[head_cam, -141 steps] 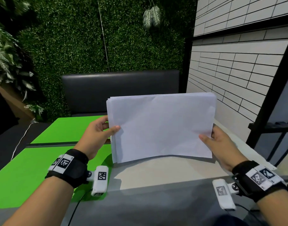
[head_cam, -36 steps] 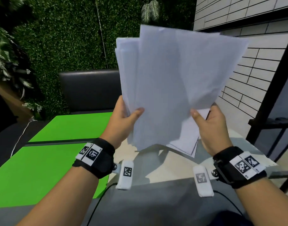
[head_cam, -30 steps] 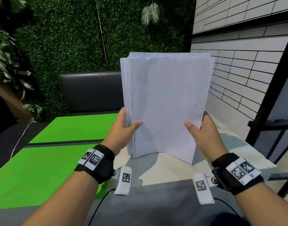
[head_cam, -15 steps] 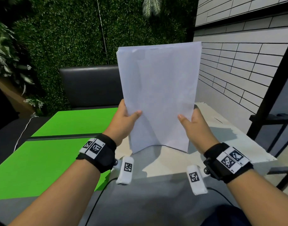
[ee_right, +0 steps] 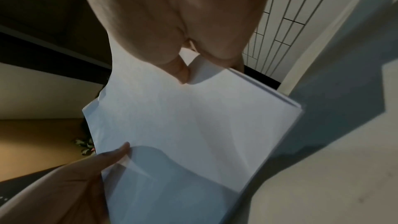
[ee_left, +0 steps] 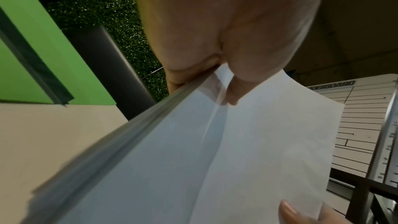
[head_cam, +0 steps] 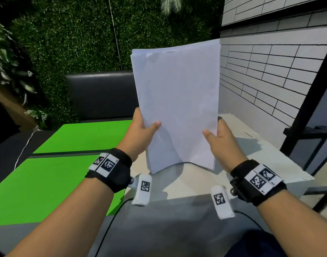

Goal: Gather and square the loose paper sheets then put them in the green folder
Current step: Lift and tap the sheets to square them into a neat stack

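Note:
A stack of white paper sheets (head_cam: 177, 101) stands upright on its short edge on the pale table (head_cam: 251, 151), its bottom edge bowed slightly. My left hand (head_cam: 142, 130) grips the stack's left edge, thumb on the front face. My right hand (head_cam: 217, 134) grips the right edge the same way. The left wrist view shows the sheets (ee_left: 215, 151) pinched under my left hand (ee_left: 217, 67). In the right wrist view my right hand (ee_right: 187, 64) pinches the sheets (ee_right: 193, 125). The green folder (head_cam: 47, 175) lies open flat on the table to the left.
A black bench back (head_cam: 99, 93) stands behind the table, in front of a green hedge wall. A white brick wall (head_cam: 270, 71) runs along the right, beside a black metal frame (head_cam: 311, 108). Thin cables trail near my wrists.
The sheets went from landscape to portrait, first fanned and uneven in the air, then drawn into an even stack. The stack has come down with its bottom edge on the table.

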A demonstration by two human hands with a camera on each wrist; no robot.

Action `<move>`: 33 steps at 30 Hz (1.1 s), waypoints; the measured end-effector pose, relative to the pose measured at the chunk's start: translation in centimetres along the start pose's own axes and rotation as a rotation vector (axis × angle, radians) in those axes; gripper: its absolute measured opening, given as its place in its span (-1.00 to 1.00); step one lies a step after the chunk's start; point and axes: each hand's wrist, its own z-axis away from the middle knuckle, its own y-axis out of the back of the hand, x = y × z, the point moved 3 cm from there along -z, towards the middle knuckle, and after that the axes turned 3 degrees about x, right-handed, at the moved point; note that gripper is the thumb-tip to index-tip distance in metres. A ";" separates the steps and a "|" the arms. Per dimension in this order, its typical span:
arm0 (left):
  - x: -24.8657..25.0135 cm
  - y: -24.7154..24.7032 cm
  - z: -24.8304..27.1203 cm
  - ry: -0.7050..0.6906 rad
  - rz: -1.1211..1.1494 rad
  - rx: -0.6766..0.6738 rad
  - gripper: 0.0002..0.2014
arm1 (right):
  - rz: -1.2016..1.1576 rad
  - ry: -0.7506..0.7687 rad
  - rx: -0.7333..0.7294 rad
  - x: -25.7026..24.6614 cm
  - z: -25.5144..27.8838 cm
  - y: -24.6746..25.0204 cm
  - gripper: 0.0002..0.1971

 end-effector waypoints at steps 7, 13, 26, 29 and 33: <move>3.4 1.2 0.0 -0.119 0.017 -0.043 -0.07 | -0.295 -0.090 -0.037 -0.8 -0.8 1.2 -0.70; 4.2 3.7 5.8 0.036 0.052 -0.390 0.50 | -0.605 -0.289 -0.099 0.1 -1.0 2.6 -0.65; 8.8 3.2 8.4 -0.459 0.107 -0.090 -0.35 | -0.914 -0.186 -0.164 -4.6 0.2 2.8 -0.55; 8.9 3.4 8.3 -0.462 0.083 -0.087 -0.41 | -0.961 -0.242 -0.260 -5.1 0.6 2.4 -0.44; 8.1 3.3 8.1 -0.321 0.130 -0.099 -0.28 | -0.881 -0.195 -0.208 -4.1 1.0 1.9 -0.59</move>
